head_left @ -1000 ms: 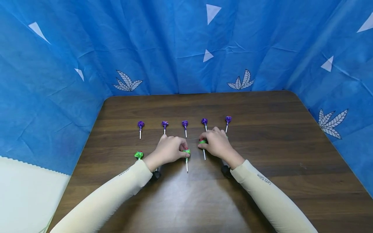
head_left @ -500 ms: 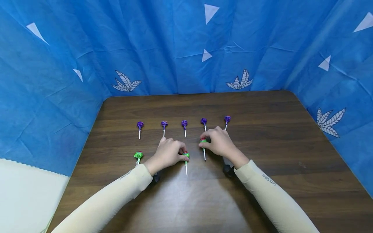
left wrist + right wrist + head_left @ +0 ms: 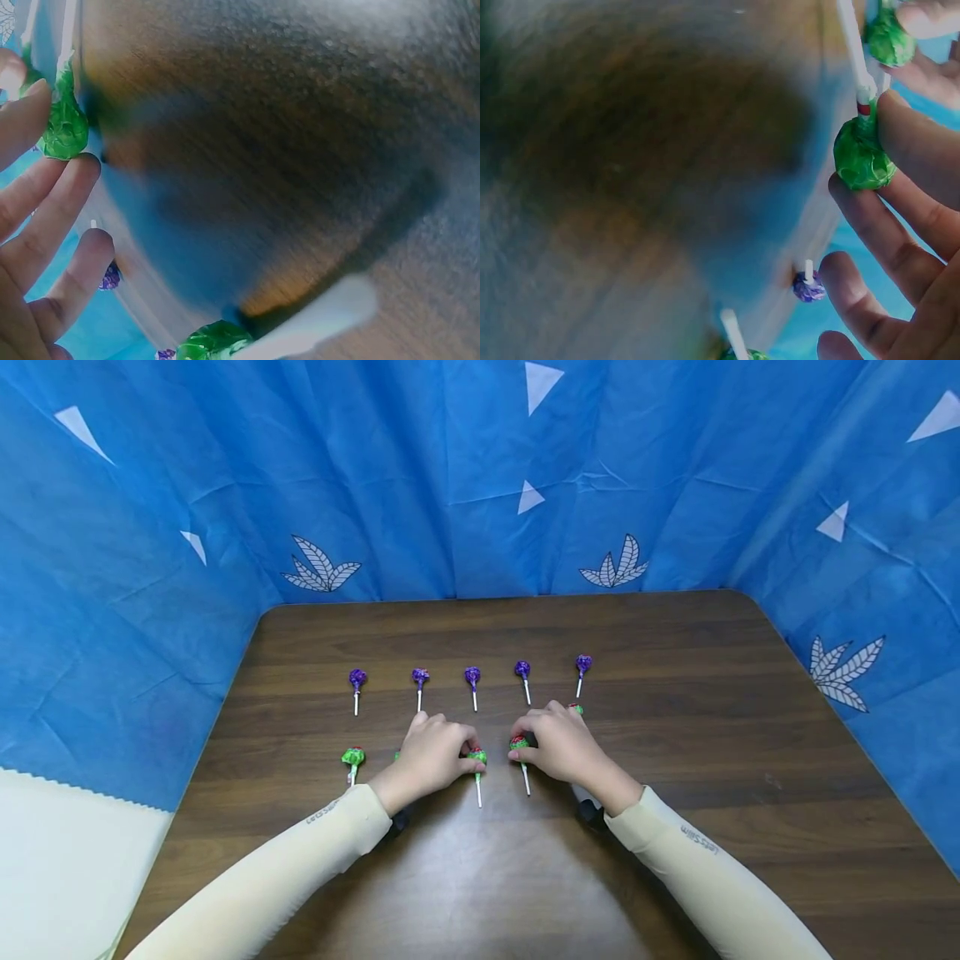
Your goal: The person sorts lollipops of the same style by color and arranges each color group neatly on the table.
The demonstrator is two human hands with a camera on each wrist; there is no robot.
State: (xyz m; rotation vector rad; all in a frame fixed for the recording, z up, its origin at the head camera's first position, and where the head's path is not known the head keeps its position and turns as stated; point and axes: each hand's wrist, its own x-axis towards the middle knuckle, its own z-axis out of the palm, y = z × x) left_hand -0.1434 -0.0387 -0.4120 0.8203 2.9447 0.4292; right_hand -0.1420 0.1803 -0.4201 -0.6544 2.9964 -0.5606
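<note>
My left hand (image 3: 431, 752) pinches a green-wrapped lollipop (image 3: 477, 757) by its head, the white stick pointing toward me. Beside it, my right hand (image 3: 561, 745) holds another green lollipop (image 3: 519, 743) the same way, level with the first. In the left wrist view, thumb and fingers close around the green wrapper (image 3: 66, 131). The right wrist view has thumb and fingertips on the other green head (image 3: 861, 159), its stick rising past the thumb. A green lollipop (image 3: 353, 757) lies left of my left wrist; one more (image 3: 575, 709) is mostly hidden behind my right hand.
Several purple lollipops (image 3: 472, 676) lie in a spaced row beyond my hands, sticks toward me. The brown wooden table (image 3: 675, 652) is bordered by a blue curtain (image 3: 405, 485) at the back and sides. White cloth (image 3: 67, 860) hangs at the left.
My right hand has drawn its lollipop toward me, level with the left one. The left hand has shifted slightly nearer and then stayed. A green lollipop shows behind the right hand now.
</note>
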